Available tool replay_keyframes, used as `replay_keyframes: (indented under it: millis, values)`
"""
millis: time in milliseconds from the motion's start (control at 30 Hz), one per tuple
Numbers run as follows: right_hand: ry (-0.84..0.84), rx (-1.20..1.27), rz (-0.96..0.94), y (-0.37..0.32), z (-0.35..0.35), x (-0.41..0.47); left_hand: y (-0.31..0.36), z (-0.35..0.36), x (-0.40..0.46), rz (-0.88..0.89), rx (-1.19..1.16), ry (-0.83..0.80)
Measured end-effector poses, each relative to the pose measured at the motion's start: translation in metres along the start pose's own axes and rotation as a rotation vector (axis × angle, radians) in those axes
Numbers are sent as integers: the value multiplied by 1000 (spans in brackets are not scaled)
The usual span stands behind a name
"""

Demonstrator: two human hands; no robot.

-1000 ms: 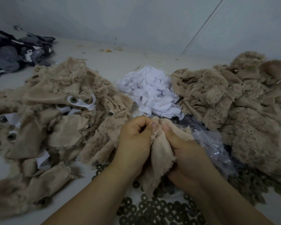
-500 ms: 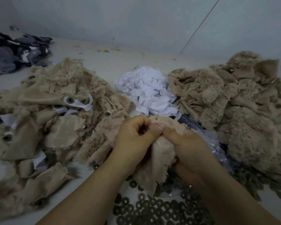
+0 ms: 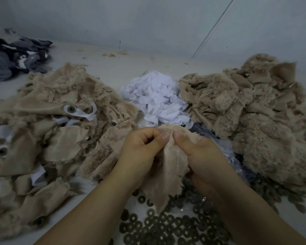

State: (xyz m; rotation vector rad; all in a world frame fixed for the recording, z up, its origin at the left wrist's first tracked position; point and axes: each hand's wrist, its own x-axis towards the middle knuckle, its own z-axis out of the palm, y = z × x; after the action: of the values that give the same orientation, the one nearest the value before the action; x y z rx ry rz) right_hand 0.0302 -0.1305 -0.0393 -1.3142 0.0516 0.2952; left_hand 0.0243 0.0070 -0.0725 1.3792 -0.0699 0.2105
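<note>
A beige plush fabric piece hangs between both hands, backing side toward me, its lower tip over the scattered washers. My left hand pinches its upper edge between thumb and curled fingers. My right hand grips the same edge just to the right, thumb on top. The two thumbs nearly touch at the top of the piece. What lies under the fabric between the fingers is hidden.
A pile of beige plush pieces with white tags and eyes lies left; another beige plush pile right. White fabric scraps sit behind the hands. Dark ring washers and a clear plastic bag lie near me. Grey-black cloth at far left.
Both thumbs have shifted along the top edge of the plush piece and now sit closer together; the piece has spread slightly wider below them. The piles have not moved.
</note>
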Motion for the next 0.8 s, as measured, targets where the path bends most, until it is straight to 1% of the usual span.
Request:
replay_keyframes:
  millis: [100,233,267,300,333,433,467,500,533,567,600,700,767,800]
  values:
    - [-12,5,26,0,0,0,0,0,0,-27,-56,19]
    - [-48,114,158,-1,2,0,0,1,-1,-21,-60,33]
    - [-56,120,174,-4,3,-2,0,0,-1,-19,-59,34]
    - [-61,70,166,-7,3,-4,1,0,-1,-24,-60,38]
    - [-51,-89,120,-11,0,-5,1,-1,-1,-31,-62,46]
    - [21,-966,-50,-34,-17,-11,1,-2,0,-36,-49,69]
    - [70,-1215,-74,-42,-25,-10,1,-1,1,-38,-40,75]
    - [114,-1421,-68,-50,-34,-8,0,0,0,-41,-37,77]
    - [119,-1616,-41,-59,-41,-8,0,1,0,-47,-37,74]
    - [77,-1775,9,-65,-46,-8,0,1,-1,-53,-41,69]
    - [34,-1858,68,-68,-53,-8,0,2,-1,-58,-44,66]
    - [-86,-2043,92,-62,-72,-3,0,4,-2,-68,-38,69]
    - [-95,-2105,69,-52,-80,5,0,5,-3,-68,-22,77]
    - [-58,-2091,37,-49,-80,8,-1,5,-3,-69,-19,83]
